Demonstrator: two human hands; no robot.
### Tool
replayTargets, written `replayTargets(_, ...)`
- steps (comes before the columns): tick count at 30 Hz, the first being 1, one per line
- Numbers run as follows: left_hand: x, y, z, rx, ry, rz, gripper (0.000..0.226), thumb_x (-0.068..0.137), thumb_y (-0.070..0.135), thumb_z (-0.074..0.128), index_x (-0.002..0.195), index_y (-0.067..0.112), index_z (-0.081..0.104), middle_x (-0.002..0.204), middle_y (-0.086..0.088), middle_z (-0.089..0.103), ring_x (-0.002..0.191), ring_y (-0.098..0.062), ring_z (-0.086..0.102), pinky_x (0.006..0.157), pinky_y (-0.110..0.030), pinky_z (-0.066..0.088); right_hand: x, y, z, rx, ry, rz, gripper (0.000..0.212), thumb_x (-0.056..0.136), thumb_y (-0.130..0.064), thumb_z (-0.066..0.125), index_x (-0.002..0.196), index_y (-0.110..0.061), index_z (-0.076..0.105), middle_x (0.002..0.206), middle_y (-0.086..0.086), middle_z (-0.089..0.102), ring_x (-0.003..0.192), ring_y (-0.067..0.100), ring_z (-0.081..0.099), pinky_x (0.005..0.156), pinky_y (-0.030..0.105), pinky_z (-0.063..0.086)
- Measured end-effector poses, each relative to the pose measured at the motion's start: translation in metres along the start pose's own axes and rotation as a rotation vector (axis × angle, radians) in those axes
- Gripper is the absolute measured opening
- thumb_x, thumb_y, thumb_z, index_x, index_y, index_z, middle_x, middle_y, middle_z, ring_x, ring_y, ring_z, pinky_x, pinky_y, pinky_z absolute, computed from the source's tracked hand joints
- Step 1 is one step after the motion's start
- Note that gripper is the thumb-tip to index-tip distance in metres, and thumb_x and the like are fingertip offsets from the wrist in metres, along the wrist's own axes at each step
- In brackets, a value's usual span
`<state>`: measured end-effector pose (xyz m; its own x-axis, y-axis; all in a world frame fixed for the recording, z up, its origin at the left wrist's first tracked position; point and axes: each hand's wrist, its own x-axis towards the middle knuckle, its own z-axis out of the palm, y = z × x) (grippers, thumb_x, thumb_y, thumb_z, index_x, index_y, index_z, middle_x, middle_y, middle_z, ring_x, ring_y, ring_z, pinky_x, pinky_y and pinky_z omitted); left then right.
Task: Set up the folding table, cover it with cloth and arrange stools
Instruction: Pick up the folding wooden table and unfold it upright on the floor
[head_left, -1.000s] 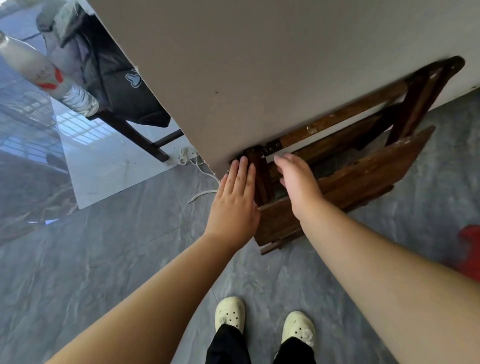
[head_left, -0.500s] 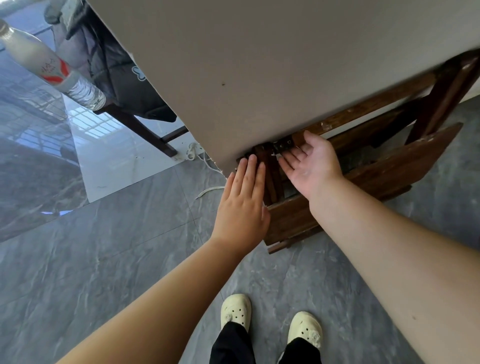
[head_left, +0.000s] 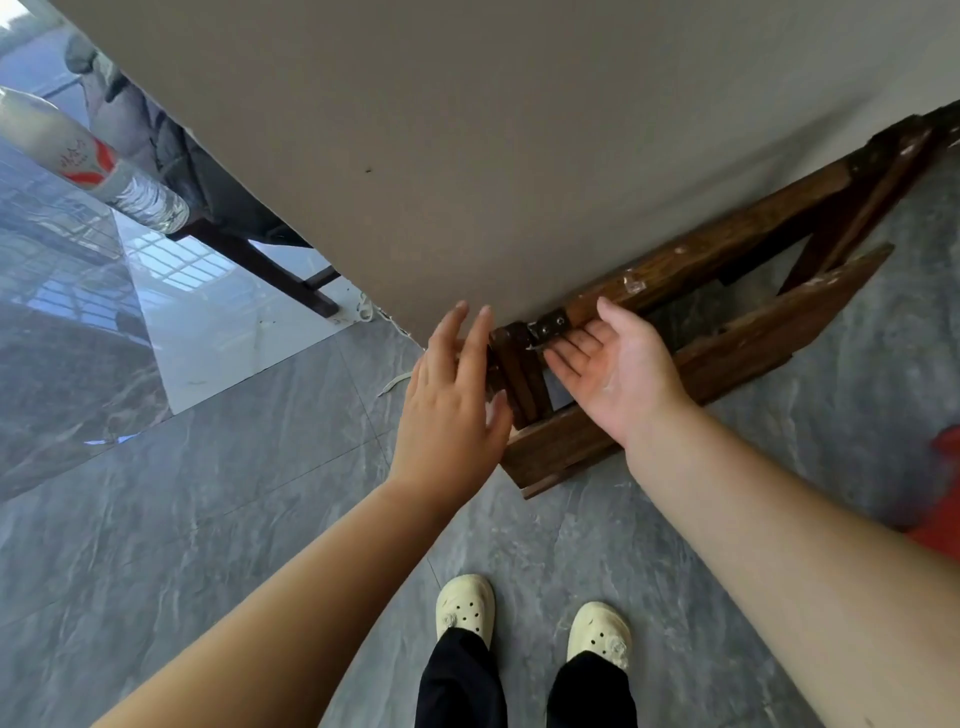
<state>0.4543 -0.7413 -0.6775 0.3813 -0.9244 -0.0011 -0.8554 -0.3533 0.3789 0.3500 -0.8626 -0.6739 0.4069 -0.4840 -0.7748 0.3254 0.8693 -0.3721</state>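
A folded dark brown wooden table frame (head_left: 691, 364) stands on edge on the grey floor against a beige wall (head_left: 467, 130). A metal hinge plate (head_left: 550, 326) shows at its near upper corner. My left hand (head_left: 452, 400) is flat with fingers spread, back up, beside the near vertical leg (head_left: 522, 374) and touching the wall's corner. My right hand (head_left: 618, 374) is palm up with fingers spread, fingertips under the top rail by the hinge. Neither hand closes on anything.
A clear water bottle with a red label (head_left: 98, 161) lies on a glossy glass tabletop (head_left: 62, 312) at left. Behind it a dark jacket (head_left: 208, 176) hangs over a dark wooden chair (head_left: 270, 270). White cable lies by the wall corner (head_left: 363, 312). Something red (head_left: 943, 493) sits at the right edge.
My right hand turned from palm down to palm up and slid under the top rail by the hinge. My left hand lifted slightly and spread its fingers at the wall corner.
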Motion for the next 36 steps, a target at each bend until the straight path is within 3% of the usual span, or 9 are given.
replayTargets(3,0.003,0.017,0.001,-0.094,-0.128,-0.056,0.083,0.087,0.033,0.059,0.15,0.017,0.007,0.151,-0.008,0.029,0.135,-0.024,0.033,0.111,-0.039,0.032,-0.015,0.003,-0.017,0.025,-0.01,0.015,0.058,0.096,-0.031,0.045,0.146,-0.008,0.027,0.138,0.014,0.047,0.131,0.029,0.042,0.101,0.038,0.036)
replayTargets(5,0.007,0.029,0.005,-0.171,-0.234,-0.141,0.094,0.085,0.044,0.06,0.15,0.024,-0.005,0.146,-0.005,0.037,0.128,-0.022,0.043,0.097,-0.035,0.043,-0.022,0.004,-0.029,0.053,-0.011,0.036,0.06,0.095,-0.033,0.046,0.147,-0.009,0.026,0.141,0.014,0.045,0.132,0.029,0.041,0.099,0.038,0.037)
replayTargets(8,0.008,0.04,0.011,-0.027,-0.3,-0.106,0.069,0.086,0.045,0.057,0.145,0.027,0.025,0.127,-0.001,0.055,0.109,-0.021,0.057,0.079,-0.034,0.051,-0.03,0.007,-0.047,0.05,-0.013,0.05,0.056,0.096,-0.036,0.045,0.143,-0.008,0.034,0.137,0.013,0.05,0.126,0.025,0.048,0.097,0.034,0.041)
replayTargets(11,0.0,0.047,0.014,0.006,-0.291,-0.09,0.037,0.088,0.038,0.057,0.122,0.024,0.051,0.107,0.003,0.063,0.093,-0.018,0.06,0.073,-0.033,0.051,-0.035,0.005,-0.061,-0.031,0.054,-0.019,0.044,0.096,-0.036,0.045,0.132,-0.011,0.045,0.128,0.01,0.056,0.116,0.022,0.053,0.105,0.036,0.039)
replayTargets(16,-0.016,0.059,0.018,-0.052,-0.269,-0.11,0.035,0.089,0.035,0.058,0.122,0.024,0.052,0.106,0.005,0.062,0.092,-0.015,0.057,0.067,-0.025,0.041,-0.031,-0.014,-0.072,-0.06,0.271,-0.232,0.056,0.092,-0.035,0.054,0.142,-0.016,0.034,0.14,0.011,0.046,0.125,0.026,0.049,0.1,0.04,0.046)
replayTargets(20,-0.027,0.067,0.017,-0.066,-0.279,-0.133,0.036,0.089,0.035,0.058,0.123,0.025,0.052,0.108,0.005,0.061,0.092,-0.015,0.058,0.069,-0.027,0.047,-0.04,-0.014,-0.078,-0.016,0.282,-0.199,0.049,0.095,-0.028,0.051,0.14,-0.015,0.036,0.133,0.012,0.051,0.122,0.027,0.051,0.1,0.045,0.046)
replayTargets(24,-0.044,0.078,0.017,-0.06,-0.306,-0.095,0.033,0.088,0.036,0.059,0.119,0.025,0.052,0.106,0.006,0.059,0.092,-0.016,0.057,0.07,-0.031,0.049,-0.054,-0.019,-0.092,0.023,0.312,-0.171,0.04,0.097,-0.018,0.05,0.135,-0.014,0.041,0.105,0.009,0.063,0.102,0.021,0.062,0.099,0.047,0.046)
replayTargets(28,-0.074,0.09,0.024,-0.056,-0.325,0.004,0.029,0.087,0.039,0.059,0.112,0.025,0.053,0.101,0.007,0.059,0.09,-0.015,0.055,0.069,-0.03,0.05,-0.078,-0.006,-0.12,-0.007,0.334,-0.187,0.024,0.097,-0.018,0.048,0.121,-0.019,0.048,0.094,0.005,0.063,0.089,0.015,0.064,0.095,0.044,0.049)
replayTargets(36,-0.163,0.09,0.024,-0.044,-0.317,0.075,0.028,0.085,0.045,0.056,0.104,0.025,0.052,0.095,0.008,0.059,0.085,-0.014,0.055,0.064,-0.031,0.05,-0.134,0.05,-0.155,-0.121,0.368,-0.219,0.03,0.096,-0.019,0.051,0.125,-0.014,0.052,0.104,0.01,0.064,0.095,0.019,0.066,0.087,0.042,0.054)
